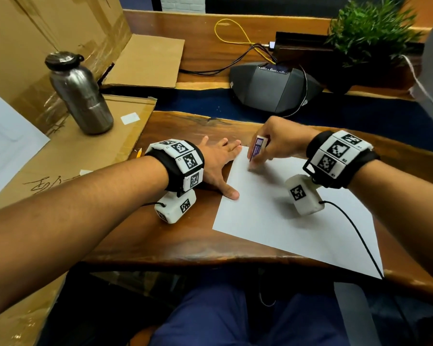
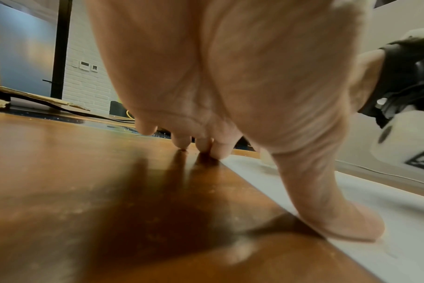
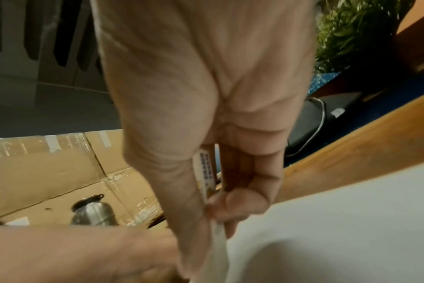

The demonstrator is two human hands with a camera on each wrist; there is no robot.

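White eraser (image 1: pixel 257 151), tip on paper (image 1: pixel 298 221), pinched by right hand (image 1: pixel 281 142).

Only the sleeved upper end of the eraser (image 1: pixel 258 150) is clear in the head view. Its lower end blurs into the fingers of the right hand (image 1: pixel 281 142), and the sleeve's print is too small to read. From the right wrist it is a blurred sliver between thumb and fingers. The right wristband (image 1: pixel 335 156) hides the far right corner of the paper (image 1: pixel 298 221). The left hand (image 2: pixel 230 76) fills the left wrist view, blocking much of the desk (image 2: pixel 85 191) beyond. Only the tip of a pencil (image 1: pixel 139 153) shows past the left wristband (image 1: pixel 183 161). The left forearm (image 1: pixel 73 208) cuts off a scrawl on the cardboard (image 1: pixel 68 156). The plant (image 1: pixel 370 28) runs off the top edge.
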